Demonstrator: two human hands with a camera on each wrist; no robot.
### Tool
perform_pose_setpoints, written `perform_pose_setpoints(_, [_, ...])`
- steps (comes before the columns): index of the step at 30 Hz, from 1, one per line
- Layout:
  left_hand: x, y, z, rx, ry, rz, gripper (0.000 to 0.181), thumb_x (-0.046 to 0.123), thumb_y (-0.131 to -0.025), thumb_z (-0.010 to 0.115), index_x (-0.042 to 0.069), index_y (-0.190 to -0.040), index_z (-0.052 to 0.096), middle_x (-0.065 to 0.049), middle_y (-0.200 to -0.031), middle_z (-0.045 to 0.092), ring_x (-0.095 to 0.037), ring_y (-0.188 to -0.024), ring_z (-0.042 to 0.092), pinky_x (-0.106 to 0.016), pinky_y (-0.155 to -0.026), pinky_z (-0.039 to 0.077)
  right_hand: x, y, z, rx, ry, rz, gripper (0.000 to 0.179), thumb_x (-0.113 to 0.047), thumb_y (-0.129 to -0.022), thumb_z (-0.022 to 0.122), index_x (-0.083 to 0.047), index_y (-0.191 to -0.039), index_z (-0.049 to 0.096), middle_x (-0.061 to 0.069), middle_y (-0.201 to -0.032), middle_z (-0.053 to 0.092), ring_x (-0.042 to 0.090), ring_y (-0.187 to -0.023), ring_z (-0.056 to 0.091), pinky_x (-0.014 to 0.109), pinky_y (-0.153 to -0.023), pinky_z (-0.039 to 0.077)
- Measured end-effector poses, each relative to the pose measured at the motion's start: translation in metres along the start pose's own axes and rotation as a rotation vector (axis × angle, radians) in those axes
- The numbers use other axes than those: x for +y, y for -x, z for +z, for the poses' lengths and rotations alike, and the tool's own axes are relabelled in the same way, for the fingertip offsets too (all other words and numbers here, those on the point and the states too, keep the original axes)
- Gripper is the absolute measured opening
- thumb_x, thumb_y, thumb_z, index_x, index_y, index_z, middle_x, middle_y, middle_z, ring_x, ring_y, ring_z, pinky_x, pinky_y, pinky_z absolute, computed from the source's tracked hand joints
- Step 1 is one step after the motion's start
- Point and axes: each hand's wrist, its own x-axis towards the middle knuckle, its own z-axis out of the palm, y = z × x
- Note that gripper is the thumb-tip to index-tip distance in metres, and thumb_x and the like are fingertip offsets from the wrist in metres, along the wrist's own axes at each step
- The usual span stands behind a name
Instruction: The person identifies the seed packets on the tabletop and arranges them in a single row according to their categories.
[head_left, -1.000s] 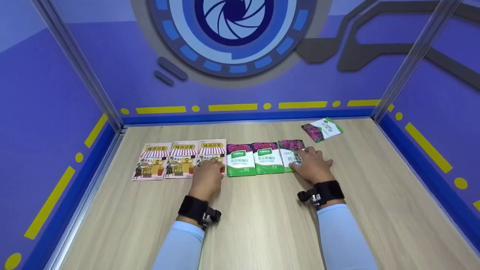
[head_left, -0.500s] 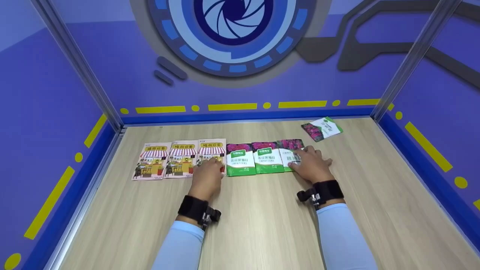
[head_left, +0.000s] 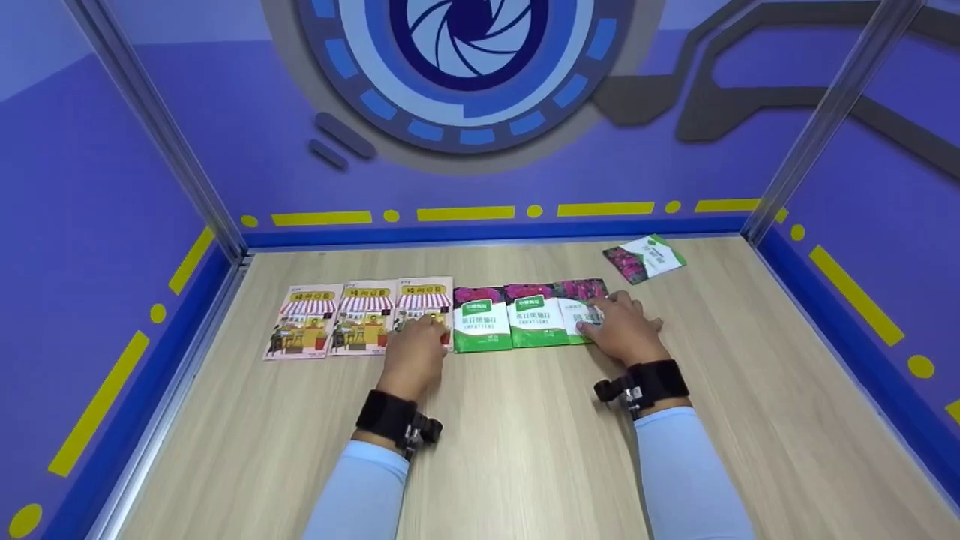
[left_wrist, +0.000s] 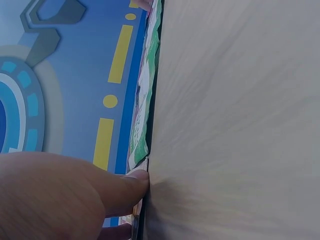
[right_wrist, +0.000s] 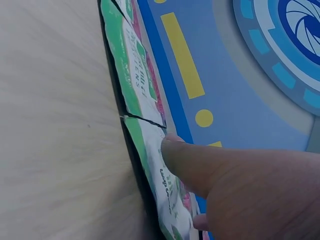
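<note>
Pink seed packets with a striped awning picture lie in a row on the left: one at the end [head_left: 300, 322], a middle one [head_left: 361, 319] and a third [head_left: 424, 295]. My left hand [head_left: 414, 356] rests on the lower part of that third one, its thumb [left_wrist: 132, 185] at the packet's edge in the left wrist view. The row continues with green-and-white impatiens seed packets: the first [head_left: 481, 322], the second [head_left: 536, 319] and the third [head_left: 579, 291]. My right hand [head_left: 628, 330] presses on this last packet with thumb and fingers spread, covering its right part.
Another green-and-white packet [head_left: 646, 259] lies turned at an angle, behind and right of the row. The wooden tabletop [head_left: 510, 450] is bounded by a blue-purple back wall [head_left: 435, 187] and side walls.
The third green packet has slid slightly left against the second, along with my right thumb. My left hand has stayed in place.
</note>
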Motion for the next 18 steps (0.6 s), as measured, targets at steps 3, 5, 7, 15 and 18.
perform_pose_setpoints(3, [0.000, -0.001, -0.001, 0.010, -0.005, -0.003, 0.031, 0.030, -0.080, 0.068, 0.016, -0.108, 0.064, -0.001, -0.103, 0.054, -0.024, -0.090, 0.049, -0.045, -0.069, 0.039, 0.004, -0.002, -0.003, 0.010, -0.025, 0.004, 0.063, -0.058, -0.079, 0.056, -0.022, -0.131, 0.048, 0.014, -0.126, 0.038, 0.039, -0.111, 0.034, 0.074, -0.074, 0.017])
perform_pose_setpoints(5, [0.000, -0.001, -0.001, 0.012, -0.012, 0.001, 0.030, 0.030, -0.080, 0.069, 0.017, -0.107, 0.065, -0.001, -0.101, 0.054, -0.024, -0.089, 0.049, -0.045, -0.068, 0.039, 0.009, -0.004, -0.005, 0.010, -0.045, 0.014, 0.063, -0.057, -0.081, 0.054, -0.022, -0.132, 0.046, 0.014, -0.128, 0.038, 0.038, -0.113, 0.033, 0.073, -0.075, 0.019])
perform_pose_setpoints(7, [0.000, -0.002, -0.001, 0.010, -0.016, 0.006, 0.030, 0.031, -0.080, 0.069, 0.017, -0.107, 0.065, -0.001, -0.101, 0.054, -0.024, -0.089, 0.049, -0.045, -0.066, 0.039, 0.017, -0.007, -0.005, -0.001, -0.057, 0.026, 0.061, -0.057, -0.083, 0.052, -0.022, -0.132, 0.046, 0.013, -0.130, 0.038, 0.038, -0.114, 0.033, 0.071, -0.075, 0.021])
perform_pose_setpoints(15, [-0.002, 0.000, 0.000, 0.036, 0.001, 0.017, 0.029, 0.030, -0.078, 0.071, 0.016, -0.104, 0.066, -0.001, -0.099, 0.054, -0.024, -0.086, 0.050, -0.044, -0.066, 0.041, 0.050, -0.029, -0.011, -0.058, -0.031, 0.021, 0.060, -0.051, -0.089, 0.045, -0.013, -0.135, 0.040, 0.015, -0.142, 0.024, 0.040, -0.126, 0.019, 0.074, -0.081, 0.012])
perform_pose_setpoints(18, [-0.003, 0.000, 0.000, 0.036, 0.010, 0.024, 0.028, 0.030, -0.078, 0.070, 0.016, -0.102, 0.066, -0.001, -0.097, 0.054, -0.023, -0.085, 0.049, -0.043, -0.067, 0.041, 0.058, -0.034, -0.014, -0.086, -0.010, 0.004, 0.064, -0.049, -0.090, 0.044, -0.010, -0.139, 0.033, 0.015, -0.145, 0.017, 0.038, -0.130, 0.010, 0.074, -0.082, 0.009])
